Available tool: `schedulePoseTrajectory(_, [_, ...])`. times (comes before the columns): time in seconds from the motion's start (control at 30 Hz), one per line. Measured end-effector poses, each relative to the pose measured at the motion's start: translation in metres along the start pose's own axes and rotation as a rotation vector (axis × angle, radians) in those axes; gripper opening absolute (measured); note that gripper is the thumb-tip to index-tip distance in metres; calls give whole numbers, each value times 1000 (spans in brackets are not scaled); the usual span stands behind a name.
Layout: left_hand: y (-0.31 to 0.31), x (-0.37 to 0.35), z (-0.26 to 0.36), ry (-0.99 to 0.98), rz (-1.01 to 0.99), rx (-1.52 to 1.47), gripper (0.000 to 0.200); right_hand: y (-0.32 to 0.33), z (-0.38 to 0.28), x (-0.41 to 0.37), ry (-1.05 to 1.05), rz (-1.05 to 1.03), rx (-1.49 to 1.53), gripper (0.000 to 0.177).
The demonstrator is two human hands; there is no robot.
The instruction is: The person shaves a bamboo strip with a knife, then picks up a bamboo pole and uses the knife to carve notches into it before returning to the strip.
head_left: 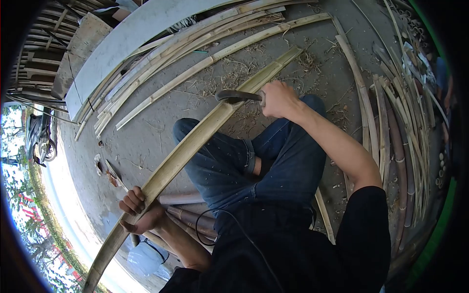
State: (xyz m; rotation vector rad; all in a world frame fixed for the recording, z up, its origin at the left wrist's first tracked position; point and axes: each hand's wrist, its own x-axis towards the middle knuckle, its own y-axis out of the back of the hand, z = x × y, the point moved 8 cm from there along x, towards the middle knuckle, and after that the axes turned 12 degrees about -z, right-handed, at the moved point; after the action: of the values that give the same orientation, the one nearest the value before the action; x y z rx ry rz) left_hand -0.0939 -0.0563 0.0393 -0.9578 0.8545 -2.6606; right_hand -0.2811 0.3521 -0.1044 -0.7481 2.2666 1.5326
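A long split bamboo strip (183, 149) runs diagonally across my lap, its hollow inner side up, from the lower left to the upper middle. My left hand (141, 212) is closed around its lower part, fingers over one edge and thumb on the other. My right hand (280, 99) is wrapped round the handle of a machete (229, 95) with a short, broad, dark blade. The blade lies across the strip's inner face, near its upper part, and seems to touch it. My right fist hides most of the handle.
Several bamboo strips (210, 58) lie on the concrete floor ahead, beside a pale curved panel (141, 39). Shavings (244, 73) litter the ground. More strips and poles (400, 136) are stacked on the right. A clear plastic bag (146, 256) sits by my left forearm. A motorcycle (43, 136) stands far left.
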Motion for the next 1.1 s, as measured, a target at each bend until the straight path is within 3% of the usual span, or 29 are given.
schedulePoseTrajectory(0.07, [-7,-7,9,-19,50,123,48,11,48,16,-206,45,-73,26])
schedulePoseTrajectory(0.1, [-7,-10,19,-50,6,114,48,17,107,27,-478,-41,-11,29])
schedulePoseTrajectory(0.13, [-13,-9,31,-84,-47,54,49,25,170,35,-588,13,-78,31])
schedulePoseTrajectory(0.2, [-13,-6,61,-111,-55,70,51,33,257,20,-702,-42,-120,34])
schedulePoseTrajectory(0.23, [-7,-5,70,-125,-29,82,52,44,258,14,-681,23,-113,36])
schedulePoseTrajectory(0.3, [-3,-2,72,-117,-44,77,51,34,250,-4,-660,47,-117,37])
schedulePoseTrajectory(0.37, [0,3,68,-119,-21,92,50,31,219,-7,-479,113,113,42])
schedulePoseTrajectory(0.53, [-15,25,63,-92,-96,14,50,30,62,-62,151,381,416,38])
schedulePoseTrajectory(0.6, [-13,27,66,-121,-21,52,50,9,25,-66,185,231,412,47])
schedulePoseTrajectory(0.77, [-29,30,63,-102,-46,40,51,-23,-13,-60,214,181,420,33])
schedulePoseTrajectory(1.1, [-12,20,57,-55,-40,110,46,-11,29,-10,-56,8,125,27])
